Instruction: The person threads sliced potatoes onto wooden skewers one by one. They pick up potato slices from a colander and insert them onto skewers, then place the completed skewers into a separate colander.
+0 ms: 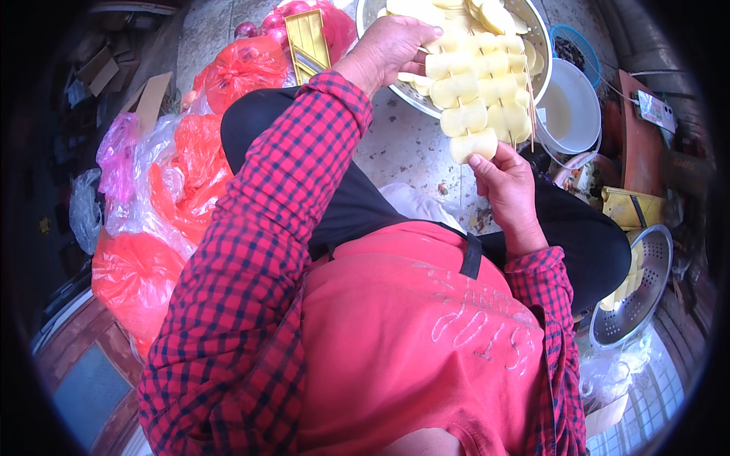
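Note:
A thin wooden skewer strung with pale potato slices (pixel 459 90) runs between my two hands over the near rim of a metal colander (pixel 544 74). My left hand (pixel 393 51) grips its far end, fingers curled at the upper slices. With thumb and fingers, my right hand (pixel 505 174) pinches the slice at the near end. Beside it, several more skewered slices (pixel 502 97) lie across the colander's rim, along with bare wooden skewers (pixel 531 108). Loose slices (pixel 493 17) fill the colander behind.
Red plastic bags (pixel 137 285) and a yellow slicer (pixel 308 43) lie to the left, with red onions (pixel 274 24) behind. At right stand a white bucket (pixel 573 105), a second yellow slicer (pixel 633 208) and another metal colander (pixel 656 285) holding pale slices.

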`<state>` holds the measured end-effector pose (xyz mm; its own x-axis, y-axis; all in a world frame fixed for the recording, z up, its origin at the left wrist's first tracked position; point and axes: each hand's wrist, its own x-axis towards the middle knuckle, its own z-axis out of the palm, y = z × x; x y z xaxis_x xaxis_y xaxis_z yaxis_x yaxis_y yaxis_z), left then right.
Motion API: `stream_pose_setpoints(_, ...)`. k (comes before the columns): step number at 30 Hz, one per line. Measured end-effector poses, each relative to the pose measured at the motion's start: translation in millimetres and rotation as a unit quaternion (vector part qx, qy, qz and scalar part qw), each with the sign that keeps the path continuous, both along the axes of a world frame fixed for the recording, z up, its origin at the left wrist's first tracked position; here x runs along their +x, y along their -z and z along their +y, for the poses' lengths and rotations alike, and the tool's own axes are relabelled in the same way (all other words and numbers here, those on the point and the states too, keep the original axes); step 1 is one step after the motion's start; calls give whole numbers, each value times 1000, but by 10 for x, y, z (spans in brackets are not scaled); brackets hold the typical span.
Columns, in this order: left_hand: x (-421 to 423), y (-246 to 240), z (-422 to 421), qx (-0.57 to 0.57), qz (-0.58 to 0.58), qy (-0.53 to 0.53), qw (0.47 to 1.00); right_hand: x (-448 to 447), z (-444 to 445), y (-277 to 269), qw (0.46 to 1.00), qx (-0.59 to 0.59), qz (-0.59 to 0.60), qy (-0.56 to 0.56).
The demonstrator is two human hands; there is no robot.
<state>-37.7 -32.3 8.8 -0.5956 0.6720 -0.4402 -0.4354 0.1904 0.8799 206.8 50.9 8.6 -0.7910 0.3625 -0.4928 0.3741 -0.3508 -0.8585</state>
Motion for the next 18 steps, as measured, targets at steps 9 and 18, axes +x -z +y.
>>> stream_pose_setpoints(9,-45,75,-17,17,-86,-7,996,-4,-46,-9,999,-31,1,18)
stream_pose_setpoints(18,76,144,14,70,-94,-44,992,-58,-12,7,994,-85,18,62)
